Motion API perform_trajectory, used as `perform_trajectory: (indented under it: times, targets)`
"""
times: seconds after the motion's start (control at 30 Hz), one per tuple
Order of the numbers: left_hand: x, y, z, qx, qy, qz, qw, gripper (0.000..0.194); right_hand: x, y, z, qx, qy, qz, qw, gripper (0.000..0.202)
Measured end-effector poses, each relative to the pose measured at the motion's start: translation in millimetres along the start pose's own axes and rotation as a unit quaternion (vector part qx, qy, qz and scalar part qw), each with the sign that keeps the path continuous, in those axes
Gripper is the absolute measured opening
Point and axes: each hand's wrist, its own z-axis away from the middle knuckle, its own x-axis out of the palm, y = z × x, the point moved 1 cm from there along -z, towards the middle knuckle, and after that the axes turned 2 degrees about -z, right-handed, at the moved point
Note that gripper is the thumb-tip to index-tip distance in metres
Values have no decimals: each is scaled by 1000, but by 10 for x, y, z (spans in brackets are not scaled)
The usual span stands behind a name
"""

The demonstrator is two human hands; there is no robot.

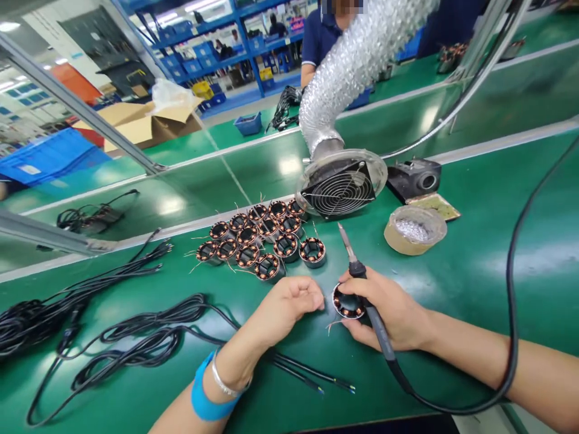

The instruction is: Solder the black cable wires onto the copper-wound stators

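Observation:
My right hand [400,310] is closed round a soldering iron [379,330], whose tip points up and away from me. The same hand grips a motor stator [347,311], a ring with copper coils and thin loose wires, between thumb and fingers. Just left of it, my left hand [287,304] is closed in a pinch; whatever lies between its fingertips is too small to make out. Beyond the hands stand several more stators [268,271] in a cluster. Under my left wrist pass black cables [298,367] with stripped coloured ends.
Coiled black cables [140,328] lie at left. A fume extractor fan [341,190] on a silver duct [335,90] hangs beyond the stators. Right of it are a round tub [414,244], a sponge tray [436,207] and a black iron stand [418,181]. A person [316,42] is opposite.

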Motion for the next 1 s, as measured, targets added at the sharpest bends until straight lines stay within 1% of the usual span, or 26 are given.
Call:
perform_trajectory:
  times: [0.07, 0.1, 0.13, 0.17, 0.2, 0.23, 0.3, 0.33, 0.4, 0.43, 0.47, 0.5, 0.57, 0.63, 0.7, 0.73, 0.8, 0.9, 0.97, 1.0]
  targets:
    - [85, 42, -54, -32, 23, 68, 997, 35, -1, -6, -14, 5, 0, 1, 1000, 45]
    - [116, 66, -65, -35, 33, 76, 996, 37, -1, -7, -22, 10, 2, 3, 1000, 45]
    - [134, 90, -58, -26, 36, 60, 997, 38, -2, -8, -29, 16, 7, 6, 1000, 45]
    - [137, 112, -32, -13, 32, 17, 999, 39, -3, -9, -34, 20, 11, 10, 1000, 45]
    - [125, 129, 12, 0, 24, -50, 998, 38, -3, -11, -38, 23, 15, 13, 1000, 45]
    - [100, 139, 69, 11, 18, -129, 991, 35, -3, -14, -40, 25, 17, 16, 999, 44]
    - [23, 143, 198, 23, 19, -279, 960, 26, -5, -22, -43, 24, 16, 20, 999, 43]
    - [-18, 139, 255, 29, 30, -333, 942, 22, -7, -27, -45, 25, 14, 22, 999, 43]
    - [-80, 126, 325, 47, 55, -387, 919, 21, -10, -38, -48, 28, 13, 26, 999, 44]
    - [-93, 116, 334, 53, 63, -393, 916, 23, -11, -43, -50, 29, 12, 26, 999, 44]
    - [-92, 106, 323, 54, 70, -385, 919, 26, -11, -46, -51, 31, 12, 26, 999, 44]
    - [-78, 97, 297, 52, 72, -360, 929, 29, -9, -48, -53, 34, 13, 24, 999, 44]
    - [-19, 84, 208, 30, 58, -260, 963, 36, -4, -46, -53, 37, 14, 21, 999, 44]
    - [55, 87, 111, -9, 31, -125, 992, 46, 2, -39, -52, 37, 15, 20, 999, 44]
    - [105, 103, 50, -39, 21, -27, 999, 52, 6, -28, -48, 37, 15, 18, 999, 45]
    - [113, 112, 42, -44, 18, -9, 999, 54, 6, -22, -46, 37, 16, 17, 999, 45]
    - [91, 119, 72, -36, -2, -32, 999, 54, 3, -12, -42, 37, 18, 19, 999, 45]
    - [-6, 74, 173, -24, -31, -153, 987, 43, -7, 0, -34, 38, 22, 29, 999, 46]
    - [-45, 17, 227, -25, -23, -190, 981, 34, -13, 2, -23, 39, 19, 27, 999, 47]
    - [-35, -13, 246, -29, -19, -183, 982, 34, -15, 1, -14, 39, 16, 23, 999, 48]
